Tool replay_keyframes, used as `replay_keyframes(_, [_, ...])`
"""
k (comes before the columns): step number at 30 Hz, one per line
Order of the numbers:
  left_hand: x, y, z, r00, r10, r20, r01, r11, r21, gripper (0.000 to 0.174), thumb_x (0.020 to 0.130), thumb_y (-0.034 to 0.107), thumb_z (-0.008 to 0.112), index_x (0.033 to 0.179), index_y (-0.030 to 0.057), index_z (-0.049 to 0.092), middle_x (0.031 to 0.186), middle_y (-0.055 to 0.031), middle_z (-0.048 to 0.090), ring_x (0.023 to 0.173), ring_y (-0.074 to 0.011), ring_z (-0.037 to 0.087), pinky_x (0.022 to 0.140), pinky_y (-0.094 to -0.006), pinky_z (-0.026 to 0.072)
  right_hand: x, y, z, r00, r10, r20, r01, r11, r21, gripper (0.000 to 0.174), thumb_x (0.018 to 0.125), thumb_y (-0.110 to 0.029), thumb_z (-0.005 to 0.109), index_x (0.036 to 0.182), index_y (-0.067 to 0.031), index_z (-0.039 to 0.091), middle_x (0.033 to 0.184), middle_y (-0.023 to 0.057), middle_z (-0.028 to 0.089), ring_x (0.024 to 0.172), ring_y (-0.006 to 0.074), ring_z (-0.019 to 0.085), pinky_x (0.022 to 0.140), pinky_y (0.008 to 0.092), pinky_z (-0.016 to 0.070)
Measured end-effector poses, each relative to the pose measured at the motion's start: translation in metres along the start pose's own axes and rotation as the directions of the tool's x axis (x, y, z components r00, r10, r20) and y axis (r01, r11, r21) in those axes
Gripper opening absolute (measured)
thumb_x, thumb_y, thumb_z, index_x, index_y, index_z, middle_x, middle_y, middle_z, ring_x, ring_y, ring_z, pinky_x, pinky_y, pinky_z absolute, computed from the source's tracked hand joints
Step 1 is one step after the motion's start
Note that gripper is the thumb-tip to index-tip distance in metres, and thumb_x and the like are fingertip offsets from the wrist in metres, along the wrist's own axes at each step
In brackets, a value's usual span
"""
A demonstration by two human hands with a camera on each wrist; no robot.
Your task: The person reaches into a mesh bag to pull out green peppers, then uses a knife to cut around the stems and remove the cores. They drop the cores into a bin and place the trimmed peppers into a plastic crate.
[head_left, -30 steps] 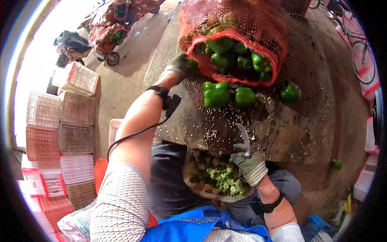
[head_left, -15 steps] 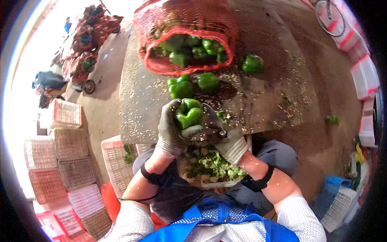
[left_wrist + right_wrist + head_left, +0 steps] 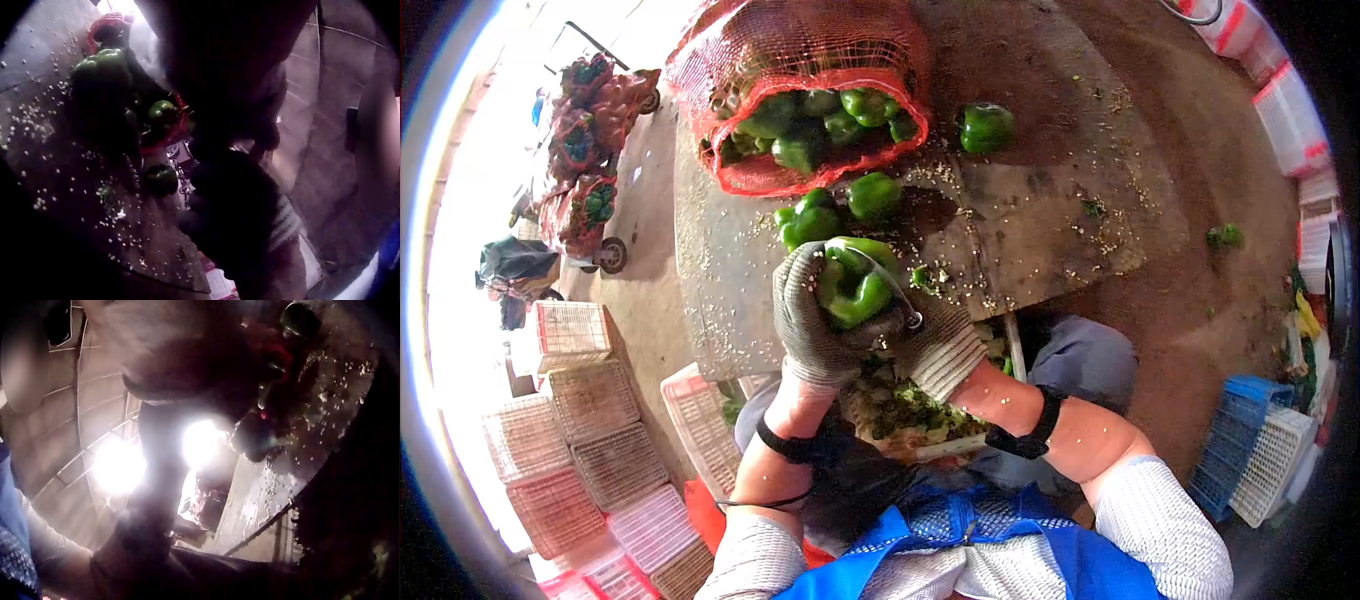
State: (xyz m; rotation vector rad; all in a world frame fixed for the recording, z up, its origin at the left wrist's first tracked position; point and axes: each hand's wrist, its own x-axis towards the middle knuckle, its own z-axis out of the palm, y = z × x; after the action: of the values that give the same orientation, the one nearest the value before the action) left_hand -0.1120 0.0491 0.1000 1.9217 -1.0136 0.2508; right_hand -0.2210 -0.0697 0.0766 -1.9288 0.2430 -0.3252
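Note:
In the head view my gloved left hand [image 3: 805,320] grips a green bell pepper [image 3: 845,290], its lobed end turned up toward me. My gloved right hand [image 3: 945,345] holds a small curved knife [image 3: 888,275], whose thin blade lies across the pepper's right side. Both hands meet over the near edge of the board [image 3: 1040,250]. Two bell peppers, one of them here [image 3: 874,197], sit just beyond the hands, and another pepper [image 3: 986,128] stands farther right. Behind them a red mesh sack [image 3: 800,60] opens toward me, full of peppers. Both wrist views are dark.
A bin [image 3: 945,447] of green scraps sits between my knees, below the hands. Pale seeds are scattered over the board. Plastic crates [image 3: 550,430] stack at the left; blue and white crates [image 3: 1235,440] stand at the right. A loaded cart [image 3: 585,165] is far left.
My left hand came back from beside the sack and now holds a pepper. The right hand moved left and brought the knife against it. The head view shifted, so the sack appears farther left.

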Motion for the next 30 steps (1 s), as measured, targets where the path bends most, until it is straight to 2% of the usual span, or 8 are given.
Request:
replay_keyframes(5, [0.012, 0.027, 0.012, 0.895, -0.44, -0.075, 0.356, 0.804, -0.476, 0.075, 0.086, 0.05, 0.07, 0.137, 0.0026, 0.04, 0.125, -0.0091, 0.053, 0.113, -0.022, 0.053, 0.099, -0.0368, 0.0438, 0.01, -0.019, -0.005, 0.953, 0.229, 0.197, -0.211, 0.971, -0.108, 0.031, 0.094, -0.022, 0.048, 0.115, -0.0051, 0.063, 0.114, 0.0188, 0.065, 0.106, 0.0352, 0.059, 0.094, 0.0431, 0.0459])
replay_keyframes(8, [0.013, 0.003, 0.009, 0.837, -0.533, -0.125, 0.373, 0.723, -0.582, 0.066, 0.092, 0.044, 0.065, 0.136, 0.0016, 0.042, 0.124, -0.0087, 0.054, 0.108, -0.0188, 0.054, 0.095, -0.0321, 0.0455, 0.002, 0.006, 0.024, 0.999, 0.019, 0.039, -0.012, 0.985, -0.175, 0.023, 0.091, -0.015, 0.052, 0.108, -0.0031, 0.062, 0.102, 0.0192, 0.065, 0.097, 0.0349, 0.061, 0.086, 0.0421, 0.0476])
replay_keyframes(12, [0.007, -0.021, 0.01, 0.789, -0.61, -0.07, 0.423, 0.623, -0.658, 0.059, 0.095, 0.05, 0.058, 0.128, 0.0027, 0.05, 0.114, -0.0081, 0.06, 0.104, -0.0177, 0.056, 0.094, -0.0327, 0.0457, 0.003, 0.001, 0.026, 0.994, 0.046, 0.102, -0.015, 0.959, -0.284, 0.021, 0.09, -0.015, 0.054, 0.106, -0.0025, 0.062, 0.095, 0.0192, 0.064, 0.091, 0.0344, 0.061, 0.08, 0.041, 0.0485])
replay_keyframes(15, [0.019, -0.033, 0.001, 0.785, -0.616, 0.062, 0.301, 0.292, -0.908, 0.057, 0.098, 0.055, 0.046, 0.129, 0.0084, 0.053, 0.123, -0.0103, 0.061, 0.113, -0.0261, 0.059, 0.096, -0.043, 0.0491, -0.009, 0.027, 0.046, 0.987, 0.051, 0.151, 0.024, 0.888, -0.46, 0.02, 0.089, -0.017, 0.056, 0.101, -0.0023, 0.063, 0.086, 0.017, 0.066, 0.081, 0.0327, 0.063, 0.071, 0.0413, 0.0496])
replay_keyframes(20, [0.037, -0.044, -0.037, 0.51, -0.81, 0.289, 0.494, 0.0, -0.869, 0.081, 0.086, 0.077, 0.041, 0.137, 0.0136, 0.047, 0.122, -0.011, 0.061, 0.105, -0.0272, 0.063, 0.083, -0.0428, 0.0534, -0.017, 0.031, 0.043, 0.969, 0.182, 0.17, -0.139, 0.962, -0.237, 0.024, 0.091, -0.027, 0.054, 0.091, -0.0078, 0.068, 0.076, 0.015, 0.068, 0.069, 0.0291, 0.065, 0.059, 0.0449, 0.0491])
replay_keyframes(23, [0.012, -0.053, -0.04, 0.572, -0.654, 0.495, 0.675, 0.033, -0.737, 0.074, 0.09, 0.071, 0.044, 0.133, 0.0098, 0.051, 0.122, -0.0095, 0.062, 0.104, -0.0233, 0.062, 0.084, -0.0366, 0.0527, -0.004, 0.035, 0.007, 0.879, 0.243, 0.411, 0.241, 0.517, -0.821, 0.021, 0.091, -0.023, 0.061, 0.089, -0.0073, 0.075, 0.084, 0.0145, 0.071, 0.074, 0.0322, 0.065, 0.062, 0.042, 0.0504])
replay_keyframes(25, [-0.002, -0.061, -0.034, 0.734, -0.482, 0.478, 0.658, 0.334, -0.675, 0.067, 0.094, 0.057, 0.053, 0.132, 0.0019, 0.051, 0.121, -0.006, 0.062, 0.106, -0.0162, 0.06, 0.093, -0.0325, 0.0498, 0.016, -0.003, -0.012, 0.807, 0.582, 0.098, -0.512, 0.773, -0.375, 0.019, 0.09, -0.019, 0.064, 0.094, -0.0005, 0.07, 0.088, 0.0126, 0.069, 0.081, 0.0276, 0.064, 0.073, 0.0374, 0.0513])
replay_keyframes(30, [-0.013, -0.036, -0.032, 0.61, -0.575, 0.546, 0.785, 0.342, -0.517, 0.056, 0.086, 0.028, 0.076, 0.129, 0.0013, 0.052, 0.115, -0.0061, 0.063, 0.104, -0.0127, 0.057, 0.092, -0.0308, 0.0487, 0.009, 0.001, -0.015, 0.966, 0.238, 0.1, -0.25, 0.958, 0.138, 0.04, 0.087, -0.014, 0.069, 0.124, -0.0004, 0.059, 0.106, 0.0137, 0.069, 0.094, 0.0204, 0.065, 0.084, 0.0325, 0.0512])
